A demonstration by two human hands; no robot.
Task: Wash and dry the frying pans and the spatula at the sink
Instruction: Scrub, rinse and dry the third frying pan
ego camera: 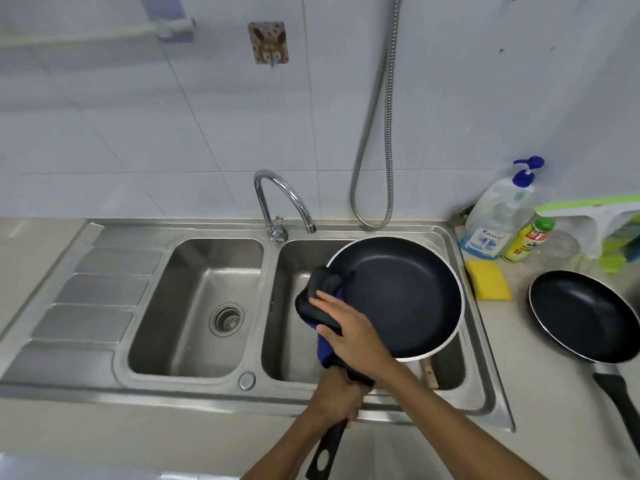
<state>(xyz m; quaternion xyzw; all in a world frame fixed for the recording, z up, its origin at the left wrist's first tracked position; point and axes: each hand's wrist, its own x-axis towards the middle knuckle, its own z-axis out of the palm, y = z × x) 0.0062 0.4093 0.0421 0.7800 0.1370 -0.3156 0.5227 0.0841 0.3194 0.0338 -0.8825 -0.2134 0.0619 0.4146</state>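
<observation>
Presently my left hand [334, 398], fingers curled, is gripping the frying pan [398, 299] by its handle; my right hand [349, 336] is clasping a cloth [323, 284] against its rim.

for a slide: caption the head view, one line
Left hand holds a frying pan by its handle over the sink; right hand holds a cloth to its rim.

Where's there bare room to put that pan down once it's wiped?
The ribbed drainboard, left of the left basin, is bare; so is that basin. Right of the sink it is crowded: second pan, sponge, bottles.
</observation>
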